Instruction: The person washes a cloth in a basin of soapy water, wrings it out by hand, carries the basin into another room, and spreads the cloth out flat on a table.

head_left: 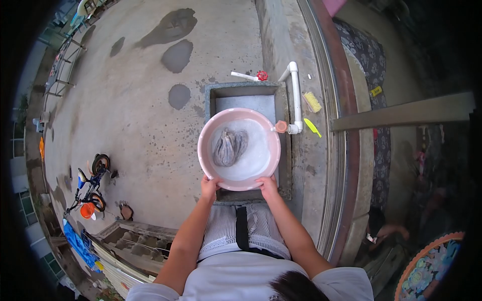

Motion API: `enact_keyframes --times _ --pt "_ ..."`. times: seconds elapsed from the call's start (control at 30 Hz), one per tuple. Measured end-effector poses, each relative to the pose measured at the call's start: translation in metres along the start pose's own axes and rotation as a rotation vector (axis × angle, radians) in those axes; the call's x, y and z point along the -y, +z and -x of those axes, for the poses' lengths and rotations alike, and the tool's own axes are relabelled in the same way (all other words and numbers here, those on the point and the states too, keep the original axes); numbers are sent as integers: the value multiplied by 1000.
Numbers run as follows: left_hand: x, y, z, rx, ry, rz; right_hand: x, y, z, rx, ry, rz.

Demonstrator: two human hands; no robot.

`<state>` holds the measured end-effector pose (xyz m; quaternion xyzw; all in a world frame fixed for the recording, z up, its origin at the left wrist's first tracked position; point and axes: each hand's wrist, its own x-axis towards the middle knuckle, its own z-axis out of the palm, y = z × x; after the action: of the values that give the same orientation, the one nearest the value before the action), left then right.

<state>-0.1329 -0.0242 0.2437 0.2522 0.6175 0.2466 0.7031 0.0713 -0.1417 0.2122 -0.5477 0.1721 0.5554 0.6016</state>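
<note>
A round pink basin (pixel 274 161) with soapy, whitish water sits over a rectangular stone sink (pixel 209 95). Bunched grey cloth (pixel 229 148) lies in the water, left of the basin's middle. My left hand (pixel 210 187) grips the near-left rim, and my right hand (pixel 267 186) holds the near-right rim. Both have their fingers partly hidden under the basin. A tap with a pinkish handle (pixel 281 126) reaches the basin's right edge from a white pipe (pixel 296 95).
Right of the sink, a yellow brush (pixel 312 102) and a green-yellow knife-shaped tool (pixel 313 127) lie on the ledge. A red valve (pixel 262 76) stands behind the sink. At left are a small bicycle (pixel 93 185), an orange bucket (pixel 87 210) and wet patches on concrete.
</note>
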Motion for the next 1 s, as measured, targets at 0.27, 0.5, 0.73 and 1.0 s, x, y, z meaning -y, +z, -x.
enact_keyframes --times 0.27,0.5,0.73,1.0 --pt "-8 -18 6 -88 21 13 1 34 5 34 15 23" --pt "-6 -15 11 -28 -106 36 6 30 -10 34 -32 83" --pt "-3 -11 -18 64 -381 61 16 22 -20 30 6 171" --pt "-9 6 -8 -67 -262 -66 18 16 -36 61 51 148"
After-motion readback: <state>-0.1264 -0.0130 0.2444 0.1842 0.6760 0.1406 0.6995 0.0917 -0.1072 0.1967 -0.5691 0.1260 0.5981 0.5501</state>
